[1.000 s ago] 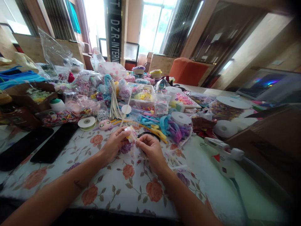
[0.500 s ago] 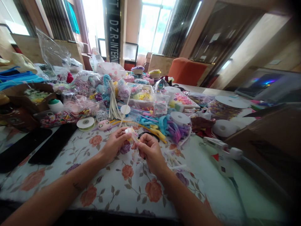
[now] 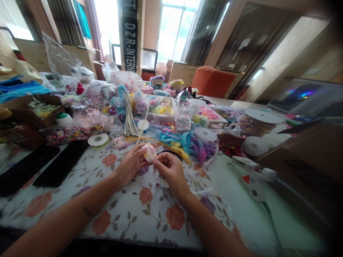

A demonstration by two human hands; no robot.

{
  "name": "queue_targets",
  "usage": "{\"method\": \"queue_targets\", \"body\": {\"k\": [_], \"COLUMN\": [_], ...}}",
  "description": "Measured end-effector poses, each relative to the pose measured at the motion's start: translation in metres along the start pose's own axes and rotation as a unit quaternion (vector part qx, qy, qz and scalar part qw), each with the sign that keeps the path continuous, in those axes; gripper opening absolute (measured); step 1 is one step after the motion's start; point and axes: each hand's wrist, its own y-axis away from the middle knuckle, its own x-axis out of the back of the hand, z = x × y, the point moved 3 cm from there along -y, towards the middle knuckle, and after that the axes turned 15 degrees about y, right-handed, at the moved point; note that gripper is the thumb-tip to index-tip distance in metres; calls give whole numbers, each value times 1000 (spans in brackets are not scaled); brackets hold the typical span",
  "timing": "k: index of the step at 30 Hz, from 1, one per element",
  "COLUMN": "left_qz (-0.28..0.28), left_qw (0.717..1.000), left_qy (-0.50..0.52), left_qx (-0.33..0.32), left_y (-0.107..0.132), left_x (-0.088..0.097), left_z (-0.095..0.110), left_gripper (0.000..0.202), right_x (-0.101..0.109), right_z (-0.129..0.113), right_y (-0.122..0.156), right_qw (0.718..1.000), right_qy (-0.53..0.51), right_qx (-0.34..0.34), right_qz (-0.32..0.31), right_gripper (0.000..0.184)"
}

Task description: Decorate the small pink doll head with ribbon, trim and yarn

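Note:
Between my two hands is a small white decorated piece [image 3: 150, 152] with pink and yellow specks; its exact kind is too small to make out. My left hand [image 3: 130, 165] pinches it from the left, thumb and fingers closed on its edge. From the right, the closed fingertips of my right hand [image 3: 170, 171] grip its lower right edge. Something pale and thin [image 3: 163, 181] hangs below my right fingers, partly hidden by them. Just behind the hands lie yellow fuzzy stems [image 3: 182, 153] and a dark ring-shaped thing [image 3: 171, 153].
A glue gun [image 3: 253, 175] with a cable rests at the right beside a cardboard box [image 3: 302, 167]. Two black phones [image 3: 61, 162] lie at the left near a ribbon spool [image 3: 98, 140]. Bags of beads, fuzzy stems and trays [image 3: 160, 116] crowd the back of the flowered tablecloth [image 3: 120, 207].
The white piece has turned in my fingers and shows a broader face. My right fingertips have come up closer to its edge, while both arms stay nearly in place.

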Motion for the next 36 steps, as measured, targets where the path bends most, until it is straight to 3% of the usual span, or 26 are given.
{"method": "queue_targets", "body": {"k": [8,30,36], "left_qz": [-21,10,-2], "left_qw": [1000,998,996], "left_qy": [-5,35,61], "left_qx": [22,47,58], "left_y": [-1,0,0], "left_x": [2,3,-2], "left_z": [-2,-4,-2], "left_gripper": [22,21,24], "right_x": [0,0,0], "right_z": [0,-4,-8], "right_y": [0,2,3], "right_qw": [1000,1000,998], "right_qy": [4,7,42], "right_qx": [5,10,50], "right_qz": [-8,-12,6], "right_gripper": [35,31,29]}}
